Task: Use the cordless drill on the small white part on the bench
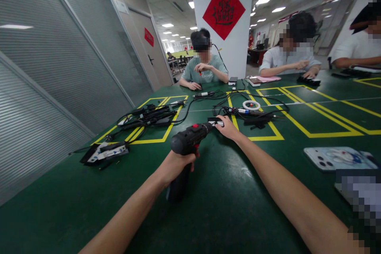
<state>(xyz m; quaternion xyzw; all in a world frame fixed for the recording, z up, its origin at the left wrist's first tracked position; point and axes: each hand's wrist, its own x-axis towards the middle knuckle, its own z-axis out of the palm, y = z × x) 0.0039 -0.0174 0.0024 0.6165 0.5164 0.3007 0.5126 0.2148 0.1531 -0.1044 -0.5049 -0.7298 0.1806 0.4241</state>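
My left hand (175, 162) is closed round the grip of a black cordless drill (188, 143) with a red switch on top, held above the green table (226, 202). The drill's nose points right towards a small black and white part (214, 122) lying on the table. My right hand (228, 126) rests on that part, fingers curled over it, pressing it down by the drill's tip.
Black tools and cables (149, 117) lie at the left inside yellow floor-tape boxes. A white ring (251, 105) and more cables sit beyond my hands. A phone (336, 158) lies at the right. Three people sit at the far edge.
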